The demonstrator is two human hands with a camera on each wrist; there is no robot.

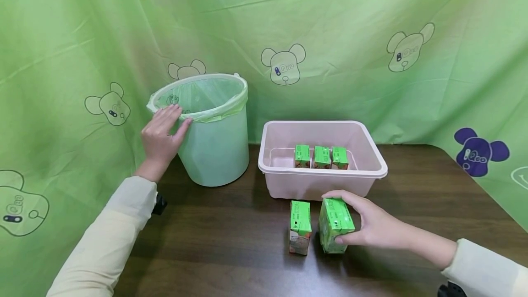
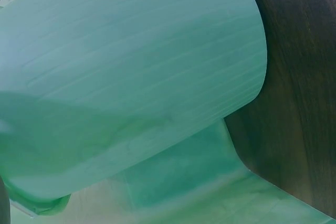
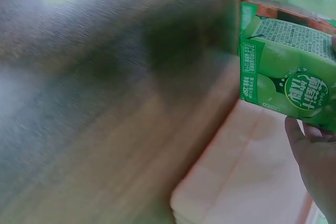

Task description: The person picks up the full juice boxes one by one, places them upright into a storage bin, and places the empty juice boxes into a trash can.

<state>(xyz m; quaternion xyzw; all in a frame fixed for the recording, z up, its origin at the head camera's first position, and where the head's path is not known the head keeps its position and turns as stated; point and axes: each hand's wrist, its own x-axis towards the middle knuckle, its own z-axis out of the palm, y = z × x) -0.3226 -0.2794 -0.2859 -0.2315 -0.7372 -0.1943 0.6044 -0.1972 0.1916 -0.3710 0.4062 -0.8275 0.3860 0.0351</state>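
Because the pale green bin is tall and prob. light, the left hand rests at the near-left side of its rim, maybe to steady it. The four fingers of this hand lie straight and close together, w/ the thumb apart; they are not clamped on anything, as far as the head view shows. A thin liner is folded outward over the rim, prob. so that it does not slip down inside.

To the right of the bin, apart from it, a pink tub stands on the dark counter. Inside are three green-topped cartons, side by side in one row w/ small gaps; such order seems chosen to save space. The tub's near wall hides their lower parts.

In front of the tub, a single carton stands upright on the counter, touched by no hand. Just beside it, on the right, is the held carton, green w/ a round logo in the right wrist view. The right hand has its fingers clamped on it: thumb at the near side, forefinger at the far side, prob. bec. this body is narrow enough to span. I cannot tell if its base touches the counter.
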